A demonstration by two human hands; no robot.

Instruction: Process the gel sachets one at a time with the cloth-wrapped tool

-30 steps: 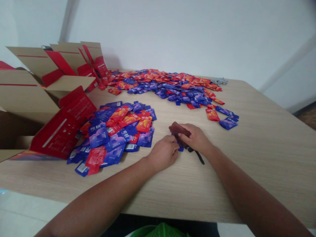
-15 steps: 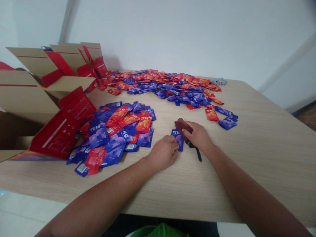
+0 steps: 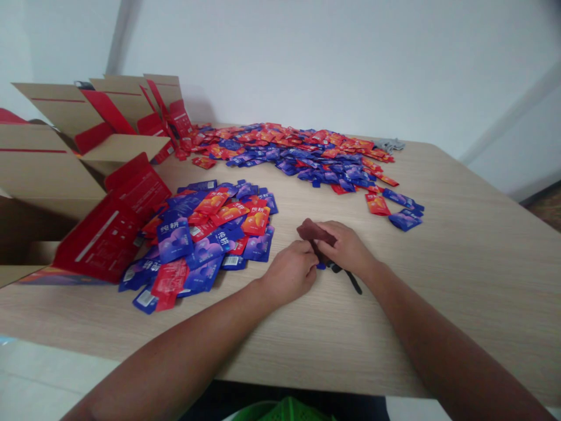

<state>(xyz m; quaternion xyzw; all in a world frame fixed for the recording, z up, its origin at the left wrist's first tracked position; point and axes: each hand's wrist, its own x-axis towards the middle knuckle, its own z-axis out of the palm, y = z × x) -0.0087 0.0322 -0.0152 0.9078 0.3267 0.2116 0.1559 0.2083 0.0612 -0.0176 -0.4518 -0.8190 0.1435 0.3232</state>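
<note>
Head view, the only one here: both hands meet in the middle of the surface (image 3: 438,245). The right hand (image 3: 346,248) has its grip clenched around a dark brownish-red tool (image 3: 313,232), whose top end sticks out past the fingers toward the left, while a black strap or handle (image 3: 350,279) trails out below the hand onto the wood. The left hand (image 3: 291,272) sits right against it, fingers curled down on a blue packet (image 3: 321,266). Only a small corner of the packet peeks out between the two hands, so it's mostly hidden; it looks pinned flat on the surface under the tool.

Just left of the left grip there's a loose pile of packets (image 3: 210,231), blue and red mixed, spilling up to a red open box (image 3: 114,228). Further left are cardboard boxes (image 3: 48,169) with flaps up. Well beyond both grips, toward the wall, a much bigger spread of packets (image 3: 302,152) stretches across, with a few strays (image 3: 394,207) off to the right of the right hand.
</note>
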